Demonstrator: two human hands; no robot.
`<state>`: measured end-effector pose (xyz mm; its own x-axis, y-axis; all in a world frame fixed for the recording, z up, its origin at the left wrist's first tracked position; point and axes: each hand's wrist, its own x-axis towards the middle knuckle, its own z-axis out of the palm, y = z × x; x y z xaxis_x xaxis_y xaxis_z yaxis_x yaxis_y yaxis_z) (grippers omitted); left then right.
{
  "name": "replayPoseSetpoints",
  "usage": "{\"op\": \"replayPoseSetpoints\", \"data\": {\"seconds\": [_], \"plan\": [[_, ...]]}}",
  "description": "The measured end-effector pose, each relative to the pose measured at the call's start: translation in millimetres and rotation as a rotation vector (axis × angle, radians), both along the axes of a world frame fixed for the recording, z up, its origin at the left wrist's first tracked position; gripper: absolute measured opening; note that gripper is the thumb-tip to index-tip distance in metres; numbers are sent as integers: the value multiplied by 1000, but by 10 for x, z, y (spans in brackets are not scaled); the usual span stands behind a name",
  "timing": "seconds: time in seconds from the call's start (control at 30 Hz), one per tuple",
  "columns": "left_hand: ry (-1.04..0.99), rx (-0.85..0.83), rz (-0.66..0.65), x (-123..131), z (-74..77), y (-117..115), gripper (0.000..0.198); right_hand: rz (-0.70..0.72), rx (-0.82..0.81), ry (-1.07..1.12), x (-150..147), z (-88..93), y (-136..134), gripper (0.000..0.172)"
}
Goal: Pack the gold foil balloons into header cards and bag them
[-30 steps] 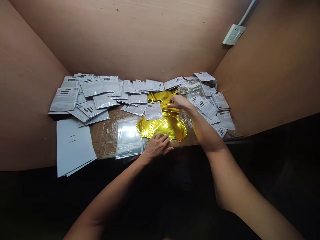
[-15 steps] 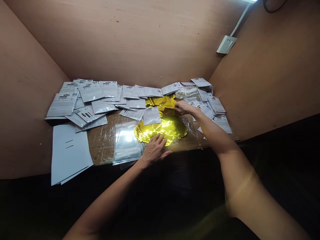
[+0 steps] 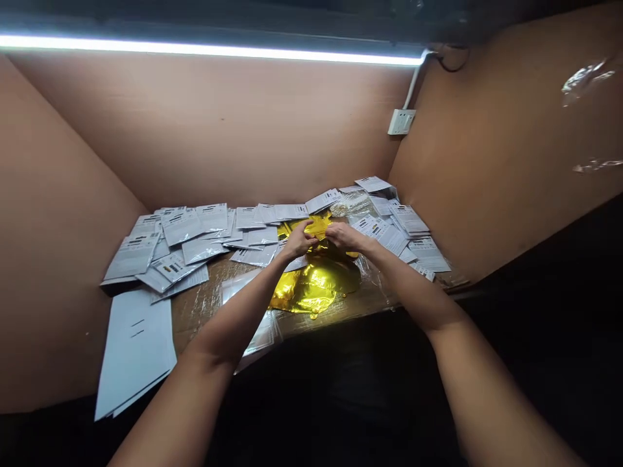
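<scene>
a booth of pinkish-brown board walls (image 3: 209,130) closes in ahead of and on both sides of the hands, with a bright strip light (image 3: 209,48) running well above and ahead of them and a white wall socket (image 3: 402,121) up and to the right of the right hand. below both hands lies a wooden surface (image 3: 195,311) covered in clear film. white printed card packets (image 3: 131,256) spread in a loose layer ahead of the hands and around to either side, while a stack of blank white sheets (image 3: 134,347) sits well to the left of the left hand. clear plastic sleeves (image 3: 236,288) lie just under the left forearm, and a crinkled clear bag (image 3: 353,204) sits just ahead of the right hand. a gold foil balloon (image 3: 311,288) lies flat and deflated directly below the hands, its creased upper part gathered between them. the left hand (image 3: 300,239) and right hand (image 3: 344,237) are both closed in a pinch on that foil, close together. the foil looks very light, thin, soft and slippery, and likely to crease, so it seems best held by its flat edge with the finger pads.
</scene>
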<state>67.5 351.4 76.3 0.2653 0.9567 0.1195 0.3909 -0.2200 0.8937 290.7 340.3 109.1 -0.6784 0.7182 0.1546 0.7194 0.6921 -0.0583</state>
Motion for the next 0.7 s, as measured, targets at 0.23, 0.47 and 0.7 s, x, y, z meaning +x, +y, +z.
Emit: {"op": "replayPoseSetpoints", "data": {"seconds": [0.23, 0.47, 0.7], "plan": [[143, 35, 197, -121, -118, 173, 13, -373, 101, 2, 635, 442, 338, 30], [268, 41, 600, -758, 58, 316, 14, -459, 517, 174, 930, 1340, 257, 32], [114, 732, 537, -712, 491, -379, 36, -76, 409, -163, 100, 879, -802, 31]]}}
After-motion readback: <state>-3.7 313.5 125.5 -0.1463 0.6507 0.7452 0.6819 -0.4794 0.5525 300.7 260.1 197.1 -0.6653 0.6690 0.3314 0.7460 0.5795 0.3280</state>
